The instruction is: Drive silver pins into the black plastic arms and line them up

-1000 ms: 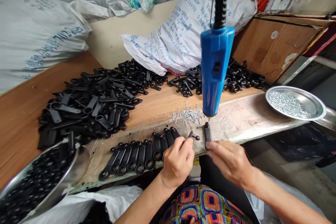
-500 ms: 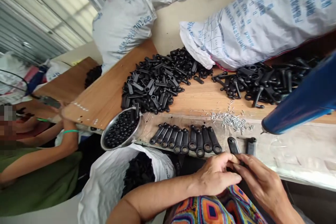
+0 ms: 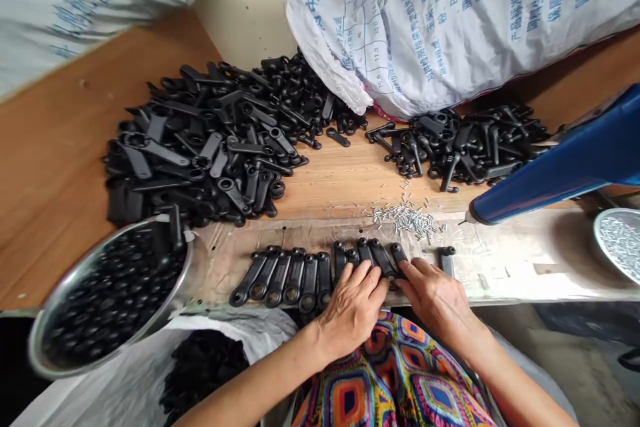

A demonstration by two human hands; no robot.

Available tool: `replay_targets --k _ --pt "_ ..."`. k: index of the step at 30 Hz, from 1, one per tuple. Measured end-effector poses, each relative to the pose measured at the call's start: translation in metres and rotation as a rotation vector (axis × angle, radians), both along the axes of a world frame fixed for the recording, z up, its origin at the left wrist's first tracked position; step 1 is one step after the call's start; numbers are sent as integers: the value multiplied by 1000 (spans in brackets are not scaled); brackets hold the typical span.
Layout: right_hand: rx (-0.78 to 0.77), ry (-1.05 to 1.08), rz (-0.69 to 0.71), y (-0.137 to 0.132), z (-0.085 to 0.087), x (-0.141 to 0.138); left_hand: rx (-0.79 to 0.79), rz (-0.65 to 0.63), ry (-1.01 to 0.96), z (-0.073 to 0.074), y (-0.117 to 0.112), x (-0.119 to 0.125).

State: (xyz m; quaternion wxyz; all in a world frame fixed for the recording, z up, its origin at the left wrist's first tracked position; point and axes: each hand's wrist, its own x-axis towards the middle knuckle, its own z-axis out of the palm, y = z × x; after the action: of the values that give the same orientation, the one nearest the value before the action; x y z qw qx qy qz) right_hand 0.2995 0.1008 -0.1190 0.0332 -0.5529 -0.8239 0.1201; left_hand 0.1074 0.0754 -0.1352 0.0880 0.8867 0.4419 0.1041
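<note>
A row of black plastic crank arms [image 3: 293, 280], each with a ring at one end, lies along the front edge of the table. My left hand [image 3: 353, 300] rests over the right part of the row, fingers stretched out on the arms and hiding their lower ends. At the row's right end, my right hand [image 3: 437, 293] has its thumb and fingers closed around the lower part of one crank arm [image 3: 398, 252]. Another black part [image 3: 447, 260] lies alone just beyond the right hand. Small silver pins [image 3: 407, 220] are heaped behind the row.
Two piles of black parts, a large left one [image 3: 200, 140] and a smaller right one [image 3: 460, 147], lie behind. A metal bowl [image 3: 187, 280] of black pieces stands left, a bowl of pins [image 3: 600, 240] right. A blue tapered tool [image 3: 540, 180] juts in. A white sack [image 3: 425, 33] lies behind.
The view has swung right, and the co-worker at left is out of sight. My hands were together at the table's front edge; now they are apart, at the row's right end.
</note>
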Motion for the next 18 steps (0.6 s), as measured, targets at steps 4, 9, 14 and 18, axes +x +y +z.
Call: replay_targets --k 4,9,14,18 --pt "-8 -63 15 -1 12 -3 -9 -93 -75 -4 4 -1" --pt "-34 -12 75 -7 19 7 30 -125 -152 -5 5 2" --pt "100 174 12 -4 21 60 76 -19 -101 -1 14 12" --pt "155 70 -126 13 13 104 32 -38 -70 -5 19 16"
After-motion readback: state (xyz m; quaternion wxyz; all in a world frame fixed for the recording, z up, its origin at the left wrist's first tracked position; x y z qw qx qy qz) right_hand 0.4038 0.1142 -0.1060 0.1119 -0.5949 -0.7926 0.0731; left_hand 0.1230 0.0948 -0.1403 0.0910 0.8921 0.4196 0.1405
